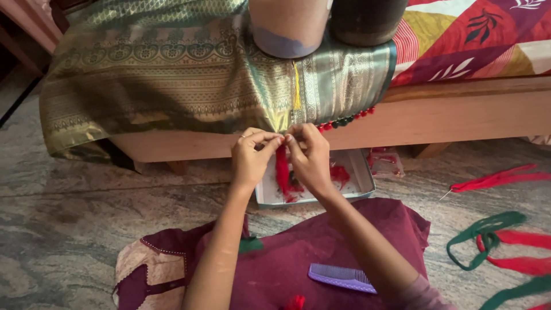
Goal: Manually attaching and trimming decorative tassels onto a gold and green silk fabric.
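**Red thread at the sari hem**

Both my hands meet at the hanging edge of the green-gold sari [172, 74], just below the bed [459, 115] rail. My left hand [251, 155] and right hand [309, 158] pinch the top of the red thread bundle [282, 169], fingertips touching; a needle may be there, too small to tell. The bundle hangs limp over an open white box [360, 172] on the floor. A finished row of red and green tassels [344, 120] runs right. Purple comb [341, 277] lies on my lap. Open floor left; loose green and red strands [493, 235] right.

Head-worn view, steeply downward (near the hands [281, 158]), toward bed edge [459, 115].
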